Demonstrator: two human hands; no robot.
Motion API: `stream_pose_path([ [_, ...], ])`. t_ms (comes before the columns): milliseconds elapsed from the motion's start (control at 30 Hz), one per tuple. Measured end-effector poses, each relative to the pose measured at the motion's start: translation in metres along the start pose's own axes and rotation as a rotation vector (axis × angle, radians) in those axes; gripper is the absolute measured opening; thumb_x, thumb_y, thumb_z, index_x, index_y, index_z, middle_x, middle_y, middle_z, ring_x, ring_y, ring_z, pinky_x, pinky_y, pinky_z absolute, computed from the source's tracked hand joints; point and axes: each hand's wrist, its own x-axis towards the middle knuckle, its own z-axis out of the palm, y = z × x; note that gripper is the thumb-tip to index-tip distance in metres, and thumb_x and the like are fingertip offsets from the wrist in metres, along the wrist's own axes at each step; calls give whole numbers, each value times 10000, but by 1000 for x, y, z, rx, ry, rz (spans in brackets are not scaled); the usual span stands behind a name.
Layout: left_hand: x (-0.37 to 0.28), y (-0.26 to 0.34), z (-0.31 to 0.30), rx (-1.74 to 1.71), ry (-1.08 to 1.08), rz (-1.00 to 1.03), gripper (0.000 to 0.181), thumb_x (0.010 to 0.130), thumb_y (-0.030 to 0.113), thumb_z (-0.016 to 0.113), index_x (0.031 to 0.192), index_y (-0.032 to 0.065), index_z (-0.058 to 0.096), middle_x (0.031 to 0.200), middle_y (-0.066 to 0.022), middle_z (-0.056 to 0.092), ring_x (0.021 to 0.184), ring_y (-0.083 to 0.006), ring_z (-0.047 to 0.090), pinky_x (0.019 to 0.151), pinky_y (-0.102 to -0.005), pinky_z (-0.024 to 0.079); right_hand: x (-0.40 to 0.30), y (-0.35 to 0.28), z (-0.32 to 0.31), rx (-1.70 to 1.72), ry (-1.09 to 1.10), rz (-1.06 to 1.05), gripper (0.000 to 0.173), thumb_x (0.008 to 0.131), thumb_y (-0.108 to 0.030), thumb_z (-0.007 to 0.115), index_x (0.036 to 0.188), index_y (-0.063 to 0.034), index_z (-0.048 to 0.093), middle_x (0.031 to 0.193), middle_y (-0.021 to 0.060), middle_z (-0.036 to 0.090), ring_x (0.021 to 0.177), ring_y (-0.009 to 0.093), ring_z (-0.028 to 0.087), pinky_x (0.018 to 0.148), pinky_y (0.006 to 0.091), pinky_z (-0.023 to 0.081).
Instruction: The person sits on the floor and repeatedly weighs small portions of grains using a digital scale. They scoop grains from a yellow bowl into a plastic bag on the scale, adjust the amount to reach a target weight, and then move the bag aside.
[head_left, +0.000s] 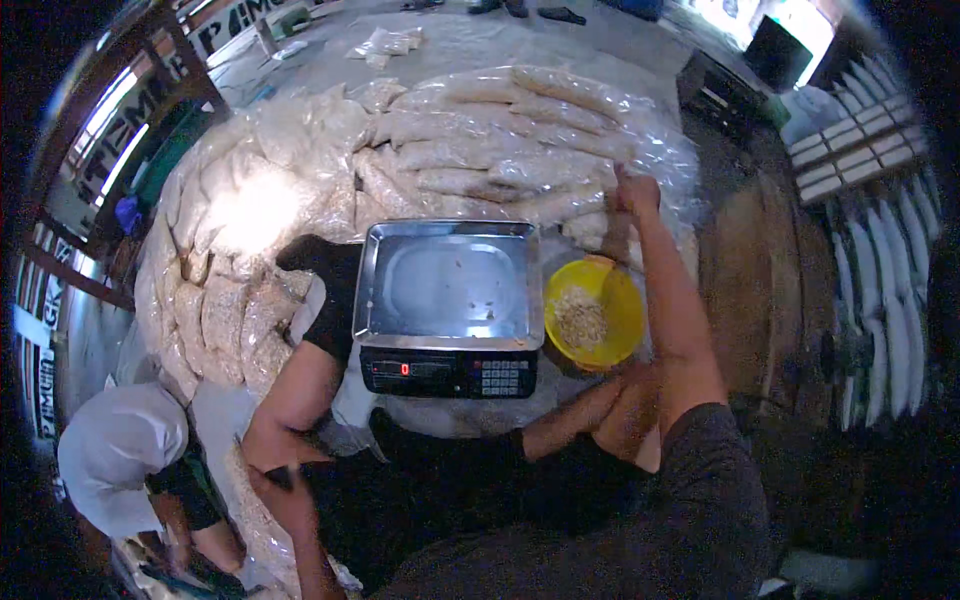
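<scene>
My right hand (637, 193) is stretched forward over the near right side of the pile of filled clear plastic bags (480, 154). Whether its fingers grip a bag cannot be seen. My left hand (276, 480) is low at the left beside my bent knee, blurred and partly lost against dark clothing. Between my legs stands a digital scale (450, 375) with a bare steel pan (450, 281), small crumbs lying on it. Right of the scale, a yellow plastic bowl (632, 307) contains a small heap of pale, flake-like pieces (579, 319).
At the lower left a person in a white head covering (124, 450) bends over. More filled bags (225, 322) lie left of the scale. Stacked white packages (855, 154) and long white bags (885, 300) line the right side. Small packets (388, 43) rest on the floor ahead.
</scene>
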Motion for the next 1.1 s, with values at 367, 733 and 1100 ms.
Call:
stream_pose_path([
  [367,60,92,5,594,-90,97,799,937,637,472,1445,22,434,1444,-286,443,1316,-489,424,1097,-629,322,-36,-125,-57,773,168,-227,239,925,-277,657,966,-52,586,739,68,621,562,206,599,515,372,496],
  [733,95,99,46,394,-175,244,692,968,583,447,1393,39,492,1375,-229,546,1276,-389,512,1065,-595,364,-216,-206,-190,1410,-69,-260,212,937,-183,674,947,-153,465,665,-35,456,487,61,455,383,222,373],
  [1100,74,96,40,435,-122,295,693,984,537,428,1447,21,442,1440,-244,498,1360,-408,432,1138,-564,285,-303,-132,-44,1043,-205,-80,115,907,-170,671,916,-61,634,708,58,590,537,186,540,452,349,447],
])
